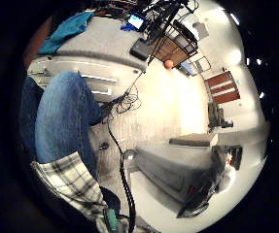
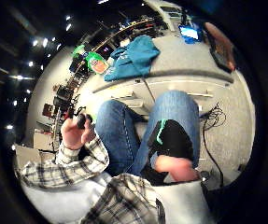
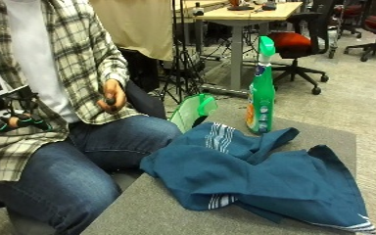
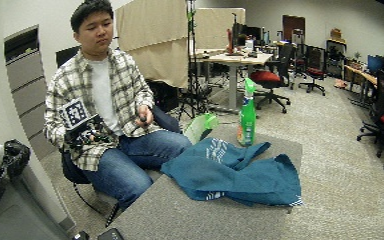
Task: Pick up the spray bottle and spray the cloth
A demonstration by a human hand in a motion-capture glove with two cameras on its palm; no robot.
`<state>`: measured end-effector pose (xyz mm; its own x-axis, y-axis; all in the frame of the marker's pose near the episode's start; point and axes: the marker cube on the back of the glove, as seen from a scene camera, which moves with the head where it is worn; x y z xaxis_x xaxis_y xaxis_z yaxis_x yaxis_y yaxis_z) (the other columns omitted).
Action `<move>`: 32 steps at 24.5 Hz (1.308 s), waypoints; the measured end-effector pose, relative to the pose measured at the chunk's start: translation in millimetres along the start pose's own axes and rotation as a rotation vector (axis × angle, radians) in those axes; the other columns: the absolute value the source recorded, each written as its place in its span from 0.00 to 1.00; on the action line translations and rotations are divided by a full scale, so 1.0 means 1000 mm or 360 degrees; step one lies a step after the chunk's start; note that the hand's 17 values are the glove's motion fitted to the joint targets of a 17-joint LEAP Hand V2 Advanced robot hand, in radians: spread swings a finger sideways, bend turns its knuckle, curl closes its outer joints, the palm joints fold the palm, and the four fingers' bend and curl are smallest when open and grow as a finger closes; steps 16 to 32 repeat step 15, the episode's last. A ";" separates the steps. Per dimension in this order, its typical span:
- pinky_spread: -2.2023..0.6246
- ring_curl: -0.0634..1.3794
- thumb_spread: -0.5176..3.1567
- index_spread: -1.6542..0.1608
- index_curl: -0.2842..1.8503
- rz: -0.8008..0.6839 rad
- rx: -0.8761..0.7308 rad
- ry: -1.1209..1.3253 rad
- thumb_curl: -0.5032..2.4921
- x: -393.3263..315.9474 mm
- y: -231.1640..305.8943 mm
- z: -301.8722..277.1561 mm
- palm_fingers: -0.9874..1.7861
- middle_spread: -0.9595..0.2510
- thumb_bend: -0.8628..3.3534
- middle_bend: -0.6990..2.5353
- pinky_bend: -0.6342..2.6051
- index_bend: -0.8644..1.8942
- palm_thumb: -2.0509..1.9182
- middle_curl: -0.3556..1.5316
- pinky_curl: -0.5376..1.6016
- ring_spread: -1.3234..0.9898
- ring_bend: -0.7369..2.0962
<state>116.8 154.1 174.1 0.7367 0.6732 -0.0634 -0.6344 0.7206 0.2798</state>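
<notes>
A green spray bottle (image 3: pixel 261 93) stands upright at the far side of the grey table (image 3: pixel 149 215), just behind a crumpled teal cloth (image 3: pixel 260 171) with white stripes. My gloved right hand (image 3: pixel 5 122) rests against my shirt above my lap, well away from the table, its fingers loosely curled and holding nothing. In the thumb side palm view the bottle (image 2: pixel 96 62) and cloth (image 2: pixel 133 58) lie on the table beyond my knees. The bare left hand (image 3: pixel 111 100) holds a small black object near my chest.
A pale, green-edged object (image 3: pixel 194 110) leans at the table's far edge beside the cloth. Office chairs (image 3: pixel 298 44) and a desk (image 3: pixel 246 14) stand behind the table. A black device (image 4: pixel 115 234) lies on the table's near corner.
</notes>
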 end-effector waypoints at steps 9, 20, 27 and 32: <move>0.85 0.24 0.44 0.71 0.32 0.0197 -0.0086 -0.0107 0.36 -0.009 0.074 0.036 0.39 0.69 0.20 0.27 0.29 0.39 0.67 0.34 0.39 0.61 0.33; 0.85 0.24 0.44 0.70 0.31 0.0126 -0.0519 -0.0111 0.36 -0.007 0.074 0.057 0.37 0.70 0.20 0.27 0.29 0.38 0.68 0.34 0.39 0.62 0.33; 0.85 0.24 0.44 0.70 0.31 0.0126 -0.0519 -0.0111 0.36 -0.007 0.074 0.057 0.37 0.70 0.20 0.27 0.29 0.38 0.68 0.34 0.39 0.62 0.33; 0.85 0.24 0.44 0.70 0.31 0.0126 -0.0519 -0.0111 0.36 -0.007 0.074 0.057 0.37 0.70 0.20 0.27 0.29 0.38 0.68 0.34 0.39 0.62 0.33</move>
